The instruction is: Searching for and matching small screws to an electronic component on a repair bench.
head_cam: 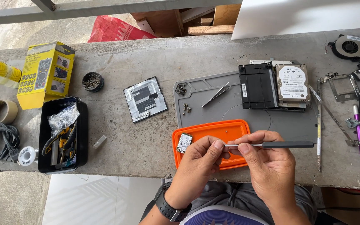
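My left hand (200, 160) pinches a small square circuit card (184, 142) by its edge, above the left end of an orange tray (213, 127). My right hand (267, 162) grips a slim black-handled screwdriver (286, 144) whose metal tip points left and meets my left thumb and forefinger. A black watch sits on my left wrist. Both hands hover at the near edge of the concrete bench (146, 141).
A grey work mat (226, 108) holds tweezers (216, 95), screws (181, 88), a black drive caddy (258, 85) and a hard drive (293, 83). A laptop cover panel (145, 99), a black toolbox (62, 133), a yellow box (46, 73), tape, cable, fan (348, 46) and brackets lie around.
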